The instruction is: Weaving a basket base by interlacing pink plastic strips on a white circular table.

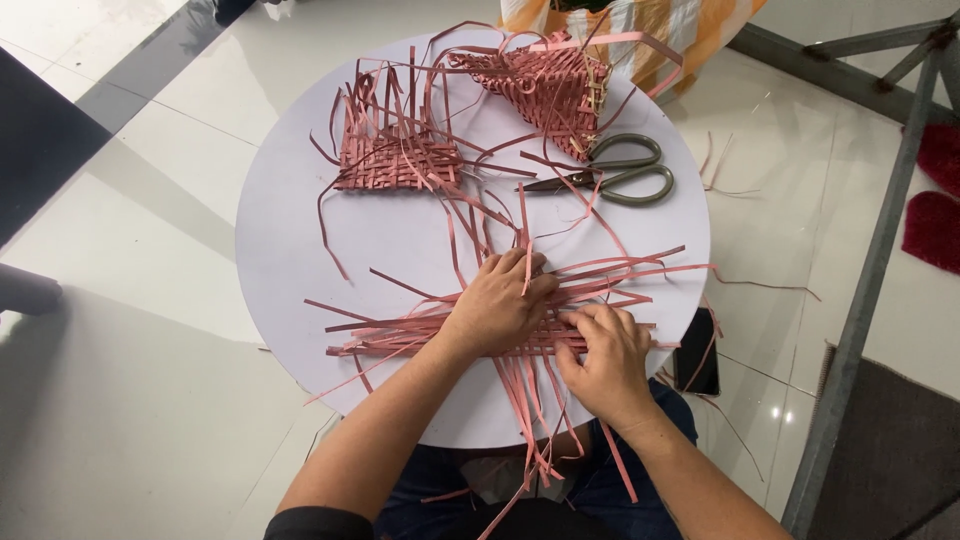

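Several long pink strips [400,330] lie crossed on the near part of a round white table [300,240]. My left hand [500,305] presses flat on the crossing, one upright strip running between its fingers. My right hand [605,355] sits just beside it to the right, fingertips pinching strips at the crossing. More strip ends hang over the near table edge toward my lap.
A flat woven pink mat [395,160] with loose ends lies at the far left of the table. A woven pink basket shape [545,85] rests on its side at the far edge. Grey-handled scissors [615,170] lie beside it. A dark phone [697,350] lies on the white floor; a metal frame [870,260] stands at right.
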